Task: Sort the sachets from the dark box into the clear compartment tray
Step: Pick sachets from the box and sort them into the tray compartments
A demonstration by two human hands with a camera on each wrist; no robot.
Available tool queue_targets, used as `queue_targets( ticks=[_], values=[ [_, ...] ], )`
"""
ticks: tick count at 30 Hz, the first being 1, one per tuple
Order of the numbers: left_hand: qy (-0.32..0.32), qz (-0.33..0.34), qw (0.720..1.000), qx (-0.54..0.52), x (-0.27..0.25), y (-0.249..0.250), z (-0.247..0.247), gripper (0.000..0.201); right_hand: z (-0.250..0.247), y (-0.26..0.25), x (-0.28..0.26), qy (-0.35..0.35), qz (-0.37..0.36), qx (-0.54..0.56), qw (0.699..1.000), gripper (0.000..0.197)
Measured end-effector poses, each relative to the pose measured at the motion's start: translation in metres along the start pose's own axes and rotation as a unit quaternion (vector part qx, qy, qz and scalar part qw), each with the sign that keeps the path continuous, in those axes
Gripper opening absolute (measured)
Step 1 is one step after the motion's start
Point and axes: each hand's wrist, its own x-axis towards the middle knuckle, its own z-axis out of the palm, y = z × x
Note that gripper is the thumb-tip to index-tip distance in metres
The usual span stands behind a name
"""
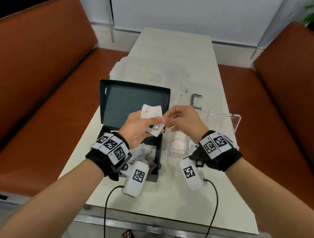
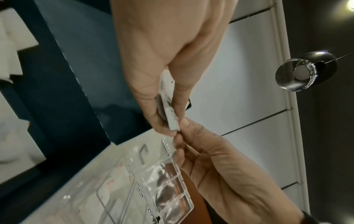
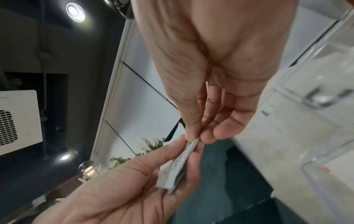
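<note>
At the centre of the head view the left hand (image 1: 136, 127) grips a small fan of sachets (image 1: 151, 112) between thumb and fingers, held above the open dark box (image 1: 113, 103). The right hand (image 1: 183, 120) pinches the edge of one sachet from that fan with thumb and forefinger; its other fingers are loosely curled. A Stevia sachet (image 1: 157, 128) sits lowest in the stack.

The step looks like peeling one sachet off to carry to the tray (image 1: 176, 149), which lies on the counter (image 1: 216, 199) just below the right hand, at centre right of the frame, its clear lid (image 1: 226, 120) thrown open behind. Two compartments already hold sachets.

To do it well, I would ease the left thumb slightly so only the pinched sachet slides free, and pull along its flat face rather than twisting. Read its print before dropping it, then match it to the compartment with like sachets. More sachets remain in the box at lower left, under the left wrist.
</note>
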Motion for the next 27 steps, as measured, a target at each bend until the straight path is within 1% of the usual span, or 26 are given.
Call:
queue_targets(
  ticks=[3, 5, 8, 11, 15, 18, 22, 24, 27],
  values=[
    [-0.013, -0.015, 1.0, 0.001, 0.004, -0.006, 0.018, 0.02, -0.023, 0.007, -0.001, 0.003, 0.026, 0.02, 0.999, 0.013],
    [-0.021, -0.024, 0.999, 0.004, 0.007, -0.008, 0.028, 0.02, -0.038, 0.013, 0.001, 0.012, 0.046, 0.017, 0.999, 0.015],
    [-0.027, -0.03, 0.999, -0.017, 0.009, -0.009, 0.033, 0.016, -0.067, 0.028, 0.006, 0.043, 0.075, -0.03, 0.996, 0.017],
    [-0.019, -0.035, 0.999, -0.009, 0.008, -0.008, 0.032, 0.013, -0.088, 0.049, 0.01, 0.06, 0.101, -0.124, 0.985, 0.016],
    [-0.018, -0.037, 0.999, 0.012, 0.007, -0.01, 0.028, 0.018, -0.082, 0.069, 0.01, 0.009, 0.081, -0.297, 0.951, 0.016],
    [-0.021, -0.035, 0.999, 0.018, 0.005, -0.011, 0.028, 0.025, -0.065, 0.074, 0.01, -0.018, 0.085, -0.378, 0.922, 0.017],
    [-0.02, -0.035, 0.999, 0.022, 0.003, -0.01, 0.03, 0.026, -0.051, 0.077, 0.01, -0.031, 0.082, -0.486, 0.869, 0.027],
    [-0.02, -0.037, 0.999, 0.021, 0.001, -0.01, 0.031, 0.025, -0.052, 0.078, 0.011, -0.032, 0.08, -0.502, 0.86, 0.029],
    [-0.02, -0.04, 0.999, 0.02, -0.001, -0.01, 0.031, 0.026, -0.056, 0.08, 0.013, -0.028, 0.084, -0.494, 0.865, 0.03]
  ],
)
